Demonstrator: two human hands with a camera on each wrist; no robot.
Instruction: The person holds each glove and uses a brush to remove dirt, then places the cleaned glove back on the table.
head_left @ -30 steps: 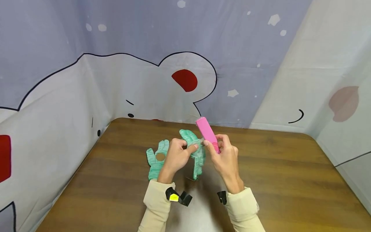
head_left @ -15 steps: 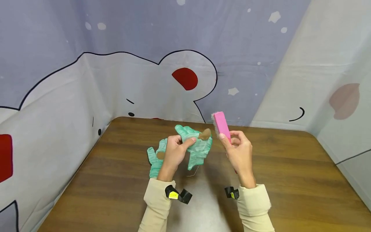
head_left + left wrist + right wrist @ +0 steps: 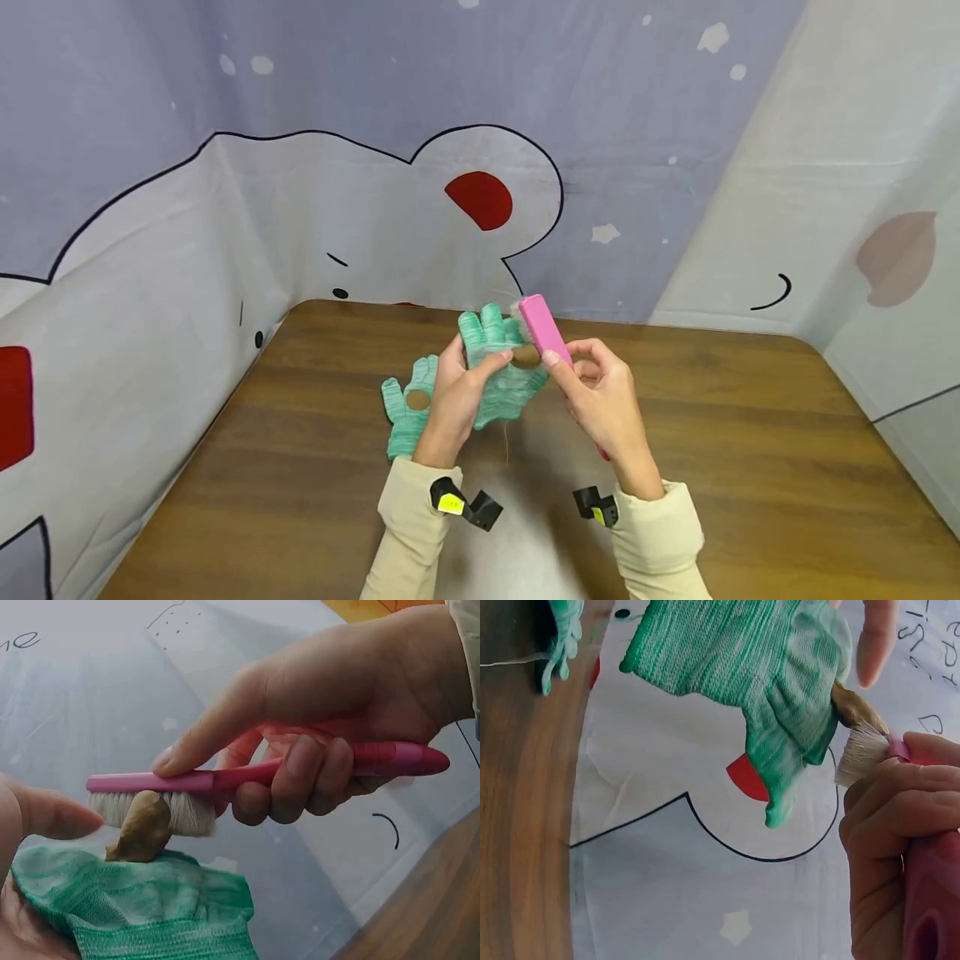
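Note:
A green knit glove is held up above the table, pinched between the thumb and fingers of my left hand. On it is a brown lump, which sticks out from the fabric. My right hand grips a pink brush, its thumb lying along the back of the head. The white bristles touch the brown lump in the left wrist view. In the right wrist view the lifted glove hangs with a finger dangling. Part of my left hand is hidden behind the glove.
A second green glove lies on the wooden table to the left, with a round brown patch on it. A loose thread hangs below the lifted glove. A printed cloth stands behind the table.
The lifted glove has turned, so its fingers now point up and its brown lump shows. The brush moved right and away from it, then back left against the lump.

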